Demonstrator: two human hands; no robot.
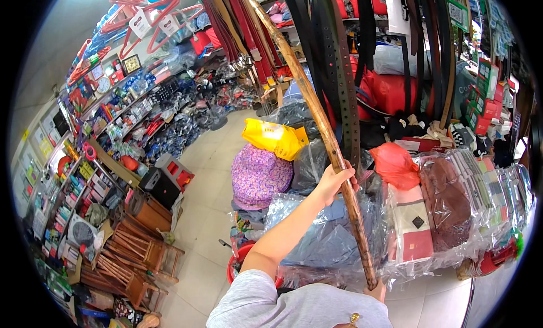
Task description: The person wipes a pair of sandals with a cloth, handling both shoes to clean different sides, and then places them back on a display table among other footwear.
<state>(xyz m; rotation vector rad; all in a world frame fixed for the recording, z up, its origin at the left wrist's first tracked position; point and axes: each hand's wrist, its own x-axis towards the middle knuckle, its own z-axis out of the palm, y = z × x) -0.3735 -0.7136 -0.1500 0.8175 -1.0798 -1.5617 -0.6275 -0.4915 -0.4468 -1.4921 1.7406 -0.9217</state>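
Observation:
A long varnished wooden pole (314, 97) slants from the top of the view down toward my body. My left hand (339, 181) is wrapped around its middle, arm stretched forward. Lower down, my right hand (376, 290) grips the pole's near end. Beyond my left hand, leather belts (348, 99) with punched holes hang close beside the pole; I cannot tell whether they touch it. The pole's far tip is out of view at the top. Underneath lie folded blue clothes in clear plastic (318, 239). Right of the pole sits a red plastic bag (394, 164) on packed garments.
A purple floral hat (262, 177) and yellow bag (271, 137) sit left of the pole. Red plastic hangers (163, 20) hang overhead. Wooden stools (159, 256) and a black speaker box (159, 186) border the tiled floor (203, 239). Packaged scarves (411, 226) lie at right.

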